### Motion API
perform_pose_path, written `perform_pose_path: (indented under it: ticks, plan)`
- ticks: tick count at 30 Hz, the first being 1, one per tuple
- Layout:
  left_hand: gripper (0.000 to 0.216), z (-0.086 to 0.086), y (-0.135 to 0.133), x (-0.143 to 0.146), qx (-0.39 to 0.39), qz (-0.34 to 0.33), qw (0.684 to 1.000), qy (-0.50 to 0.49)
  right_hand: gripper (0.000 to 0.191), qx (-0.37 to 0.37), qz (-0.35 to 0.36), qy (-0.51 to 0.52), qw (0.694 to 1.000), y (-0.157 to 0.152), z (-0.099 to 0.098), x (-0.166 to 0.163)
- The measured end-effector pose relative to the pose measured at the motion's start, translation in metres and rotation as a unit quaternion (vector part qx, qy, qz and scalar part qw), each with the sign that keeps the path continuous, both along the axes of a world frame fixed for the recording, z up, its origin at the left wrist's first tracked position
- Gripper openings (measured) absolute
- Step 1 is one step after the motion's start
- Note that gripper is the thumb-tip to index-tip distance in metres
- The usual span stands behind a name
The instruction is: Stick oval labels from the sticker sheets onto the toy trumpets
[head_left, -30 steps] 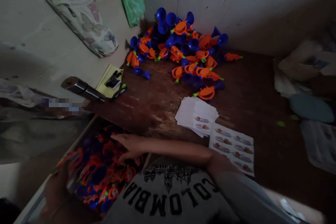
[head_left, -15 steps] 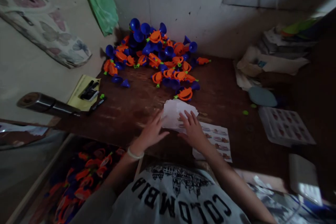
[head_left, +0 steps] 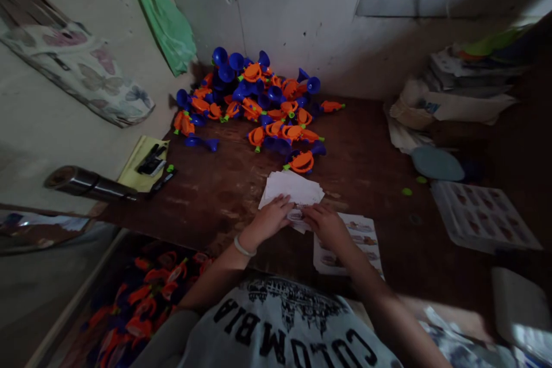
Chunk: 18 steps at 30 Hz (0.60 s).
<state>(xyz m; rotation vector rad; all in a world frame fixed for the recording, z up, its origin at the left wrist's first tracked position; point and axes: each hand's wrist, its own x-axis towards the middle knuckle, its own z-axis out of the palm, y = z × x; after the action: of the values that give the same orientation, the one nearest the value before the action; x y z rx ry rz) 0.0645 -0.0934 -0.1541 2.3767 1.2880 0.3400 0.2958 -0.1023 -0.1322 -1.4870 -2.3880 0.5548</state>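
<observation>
My left hand (head_left: 268, 220) and my right hand (head_left: 326, 223) both rest on the near edge of a fanned stack of white sticker sheets (head_left: 293, 188) on a brown wooden table (head_left: 362, 167). Their fingers curl over one small sheet between them, pinching it. A printed sticker sheet (head_left: 361, 234) lies flat under my right wrist. Behind the stack is a heap of orange and blue plastic toy trumpets (head_left: 259, 103), piled into the corner by the wall.
A box of more orange and blue toys (head_left: 142, 305) sits low at the left. A metal cylinder (head_left: 81, 183), a yellow pad (head_left: 140, 164) with black markers, a tray of stickers (head_left: 483, 215), a round grey-blue lid (head_left: 436, 163) and paper piles (head_left: 448, 103) surround the work spot.
A second ago my right hand reached into the toy box at the left. Both hands then came to the sticker stack and have now closed on a sheet at its near edge.
</observation>
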Motion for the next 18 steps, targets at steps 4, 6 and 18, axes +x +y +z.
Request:
perform_pose_path:
  ticks: [4,6,18]
  plan:
    - [0.051,0.007,0.005,-0.001,0.003,-0.004,1.000,-0.007,0.029,0.003,-0.022,0.044,0.999,0.002,0.004,-0.002]
    - [0.041,0.010,0.007,-0.001,0.007,-0.001,1.000,-0.014,0.033,0.005,-0.050,0.073,0.996,0.002,0.006,-0.001]
    - [0.048,-0.008,-0.017,0.008,0.003,0.054,0.998,-0.029,0.043,-0.065,-0.182,0.216,0.957,0.026,0.002,-0.006]
